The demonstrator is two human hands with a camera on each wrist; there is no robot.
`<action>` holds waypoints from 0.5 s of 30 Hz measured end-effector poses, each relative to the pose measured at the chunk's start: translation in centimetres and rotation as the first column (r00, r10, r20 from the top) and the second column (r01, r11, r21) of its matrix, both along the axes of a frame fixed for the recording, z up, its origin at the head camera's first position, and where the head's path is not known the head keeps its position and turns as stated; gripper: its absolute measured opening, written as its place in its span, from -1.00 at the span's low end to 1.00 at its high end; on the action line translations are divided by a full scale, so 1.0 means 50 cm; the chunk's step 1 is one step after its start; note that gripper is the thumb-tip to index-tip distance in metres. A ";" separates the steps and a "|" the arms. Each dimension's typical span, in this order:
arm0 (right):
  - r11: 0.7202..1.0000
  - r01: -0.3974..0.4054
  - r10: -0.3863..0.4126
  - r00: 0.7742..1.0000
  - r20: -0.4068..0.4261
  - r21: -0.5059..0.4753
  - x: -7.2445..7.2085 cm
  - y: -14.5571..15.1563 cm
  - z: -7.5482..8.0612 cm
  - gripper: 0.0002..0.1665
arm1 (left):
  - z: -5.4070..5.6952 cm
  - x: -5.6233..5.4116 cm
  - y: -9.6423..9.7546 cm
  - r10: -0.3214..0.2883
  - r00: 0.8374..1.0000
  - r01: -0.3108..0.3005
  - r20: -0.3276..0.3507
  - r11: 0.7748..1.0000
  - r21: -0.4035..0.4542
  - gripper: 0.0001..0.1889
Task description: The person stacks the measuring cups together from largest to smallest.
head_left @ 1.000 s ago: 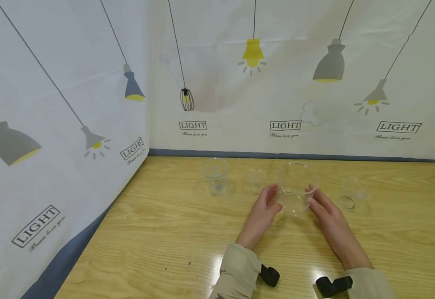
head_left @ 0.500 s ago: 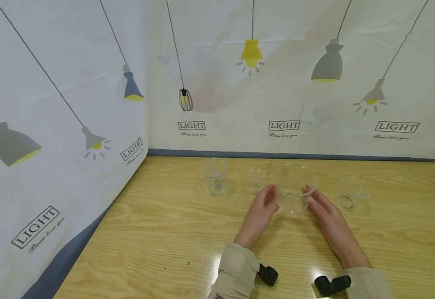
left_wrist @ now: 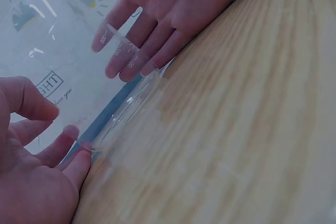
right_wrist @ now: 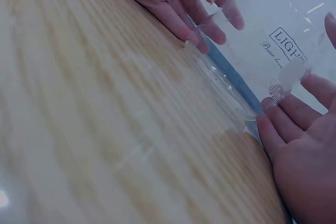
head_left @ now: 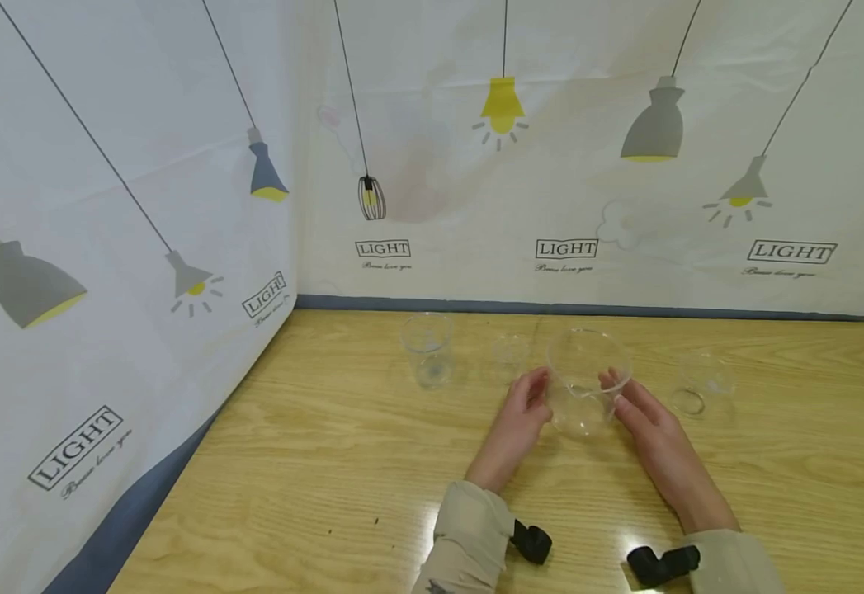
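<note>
A clear glass beaker (head_left: 587, 412) stands on the wooden table between my two hands, its wide rim facing up. White graduation marks show on its wall in the left wrist view, and a white oval patch (right_wrist: 292, 74) in the right wrist view. My left hand (head_left: 515, 425) is at the beaker's left side, fingertips right at the glass near its base, thumb apart from the fingers. At the other side is my right hand (head_left: 658, 441), its palm turned inward and its fingers extended, fingertips at the lower wall. Both hands have their little-finger edges low by the tabletop.
Behind to the left stand a tall clear glass beaker (head_left: 429, 371) and a small clear glass (head_left: 509, 353). Another clear glass vessel (head_left: 706, 381) is on the right. A lamp-printed cloth (head_left: 461, 272) hangs along the table's back and left edges.
The beaker has come slightly nearer to me and lower in the head view. Both hands have kept nearly the same places beside it. The other glassware has not moved.
</note>
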State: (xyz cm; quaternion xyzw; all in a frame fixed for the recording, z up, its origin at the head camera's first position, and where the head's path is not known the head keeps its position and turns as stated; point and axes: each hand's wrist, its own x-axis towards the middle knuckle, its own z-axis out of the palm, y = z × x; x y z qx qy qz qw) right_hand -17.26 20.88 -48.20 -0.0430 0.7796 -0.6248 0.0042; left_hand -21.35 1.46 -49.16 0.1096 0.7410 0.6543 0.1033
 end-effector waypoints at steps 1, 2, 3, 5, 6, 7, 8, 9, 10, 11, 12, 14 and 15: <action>1.000 0.000 0.000 1.000 -0.001 -0.002 -0.001 0.000 0.000 -0.37 | 0.000 0.000 -0.001 -0.006 1.000 0.006 0.001 1.000 0.014 -0.44; 1.000 0.001 -0.001 1.000 0.000 -0.006 -0.002 0.001 -0.001 -0.36 | 0.000 -0.001 -0.003 -0.012 1.000 0.012 0.002 0.999 0.029 -0.45; 1.000 0.003 -0.003 1.000 0.001 -0.004 -0.002 0.000 -0.001 -0.36 | -0.001 -0.002 -0.003 -0.017 1.000 0.017 0.004 0.999 0.044 -0.46; 1.000 0.000 0.000 1.000 -0.004 -0.011 -0.003 0.000 -0.003 -0.35 | -0.001 -0.003 -0.004 -0.026 1.000 0.025 0.013 0.997 0.070 -0.48; 1.000 -0.004 0.004 1.000 -0.008 -0.020 -0.003 -0.001 -0.004 -0.35 | -0.001 -0.003 -0.004 -0.024 1.000 0.023 0.017 0.997 0.074 -0.48; 1.000 -0.009 0.009 1.000 -0.009 -0.030 -0.003 -0.001 -0.005 -0.35 | -0.001 -0.003 -0.004 -0.024 1.000 0.022 0.020 0.997 0.077 -0.48; 0.999 -0.014 0.013 1.000 -0.009 -0.040 -0.003 -0.002 -0.006 -0.34 | -0.002 -0.004 -0.004 -0.024 0.999 0.022 0.021 0.997 0.078 -0.49; 0.999 -0.020 0.019 1.000 -0.010 -0.050 -0.002 -0.002 -0.007 -0.34 | -0.002 -0.004 -0.004 -0.022 1.000 0.020 0.021 0.996 0.081 -0.50; 0.997 -0.029 0.028 0.999 -0.016 -0.065 -0.002 -0.003 -0.008 -0.33 | -0.003 -0.004 -0.005 -0.023 0.999 0.021 0.023 0.996 0.081 -0.50; 0.996 -0.036 0.035 0.999 -0.018 -0.080 -0.003 -0.003 -0.009 -0.33 | -0.003 -0.004 -0.005 -0.023 0.999 0.020 0.024 0.996 0.084 -0.50; 0.995 -0.046 0.044 0.999 -0.021 -0.091 -0.003 -0.003 -0.010 -0.32 | -0.003 -0.005 -0.005 -0.022 0.999 0.020 0.025 0.996 0.088 -0.50; 0.992 -0.063 0.060 0.998 -0.029 -0.112 -0.004 -0.003 -0.013 -0.31 | -0.005 -0.006 -0.006 -0.022 0.999 0.019 0.030 0.996 0.093 -0.51; 0.991 -0.072 0.068 0.997 -0.036 -0.113 -0.005 -0.003 -0.014 -0.30 | -0.005 -0.006 -0.006 -0.020 0.999 0.017 0.034 0.995 0.094 -0.52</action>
